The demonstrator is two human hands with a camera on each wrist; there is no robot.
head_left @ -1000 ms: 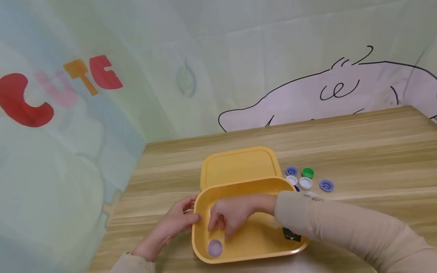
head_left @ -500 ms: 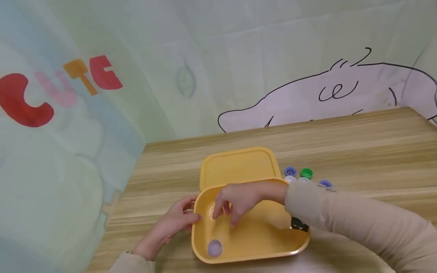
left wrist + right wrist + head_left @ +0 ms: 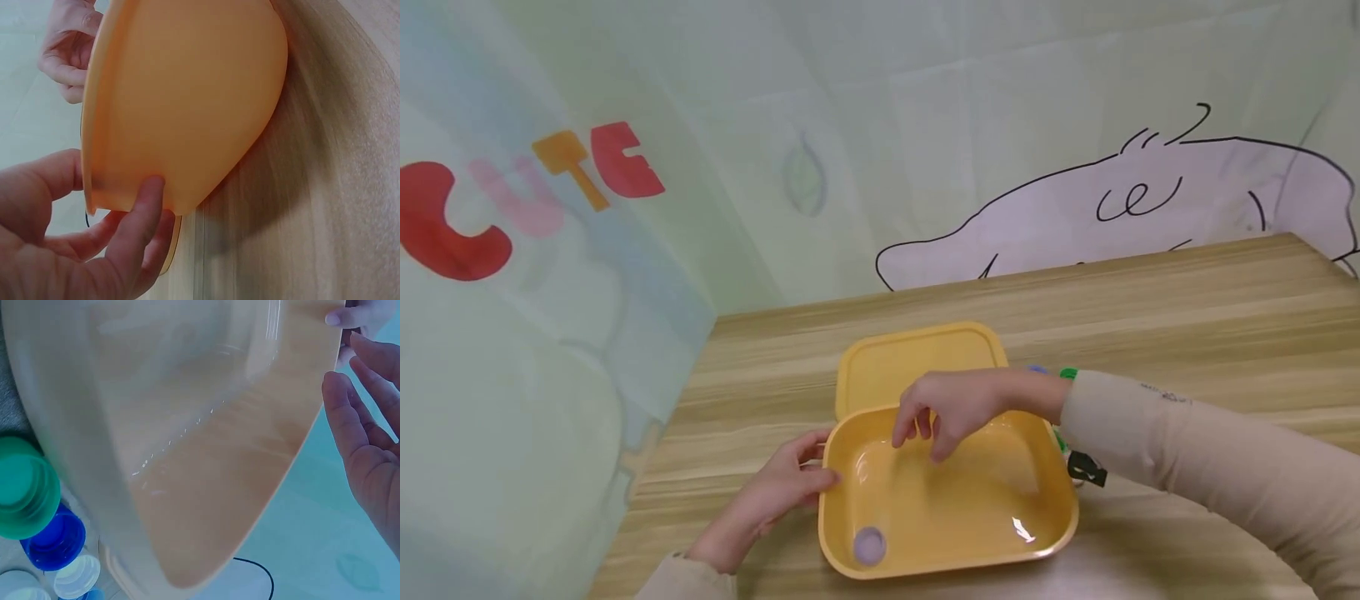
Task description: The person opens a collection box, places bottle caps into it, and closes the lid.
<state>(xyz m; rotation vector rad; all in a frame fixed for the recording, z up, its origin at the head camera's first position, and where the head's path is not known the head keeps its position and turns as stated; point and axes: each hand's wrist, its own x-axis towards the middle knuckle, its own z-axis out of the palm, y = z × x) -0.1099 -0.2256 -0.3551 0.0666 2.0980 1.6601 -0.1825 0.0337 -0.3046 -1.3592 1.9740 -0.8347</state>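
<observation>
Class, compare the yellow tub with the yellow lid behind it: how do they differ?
The yellow tub is deep and walled; the yellow lid looks flat. A purple disc lies in the yellow tub; none shows on the visible part of the yellow lid. The yellow tub sits in front; the yellow lid lies behind, partly hidden. Both have rounded corners.

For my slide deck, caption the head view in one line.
A person's left grip holds a yellow container with one pale purple cap inside; the right grip hovers near the far rim.
</observation>
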